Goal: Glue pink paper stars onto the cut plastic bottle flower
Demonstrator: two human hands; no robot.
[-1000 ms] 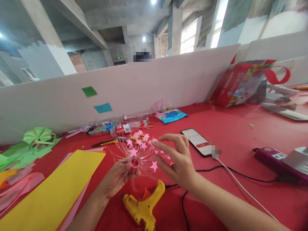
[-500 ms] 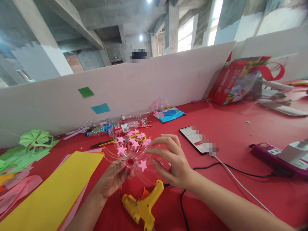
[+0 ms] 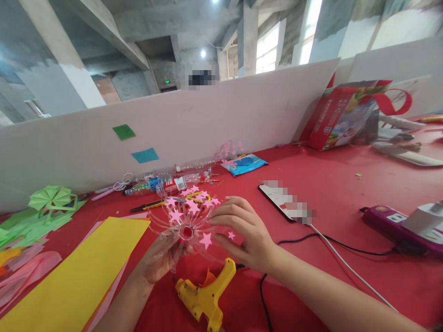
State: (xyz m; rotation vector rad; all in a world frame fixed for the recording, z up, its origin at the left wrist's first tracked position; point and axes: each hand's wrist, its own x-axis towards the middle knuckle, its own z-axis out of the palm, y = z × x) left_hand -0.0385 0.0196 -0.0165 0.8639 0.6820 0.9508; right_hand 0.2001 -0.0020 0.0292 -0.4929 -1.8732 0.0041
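Note:
My left hand (image 3: pixel 164 258) is closed round the underside of a clear plastic bottle top (image 3: pixel 187 232). Its neck ring faces me, and thin strips fan out from it. Pink paper stars (image 3: pixel 192 206) sit on the strips, mostly on the far side. Two more stars (image 3: pixel 206 240) show at the right, close to my right thumb. My right hand (image 3: pixel 244 233) is at the right edge of the fan, fingers curved and thumb apart from them, with nothing visible between. Below the bottle top, a yellow glue gun (image 3: pixel 204 297) lies on the red table.
Yellow paper (image 3: pixel 76 272) and green paper pieces (image 3: pixel 44 221) lie at left. Behind are a utility knife (image 3: pixel 148 205), plastic bottles (image 3: pixel 173 185) and a blue wipes packet (image 3: pixel 247 164). A phone (image 3: pixel 280 200), cables and a purple power strip (image 3: pixel 387 226) are at right.
My right hand has shifted slightly, its thumb and fingers drawing a little closer together. A small star beside the thumb now shows more fully. My left hand keeps its hold.

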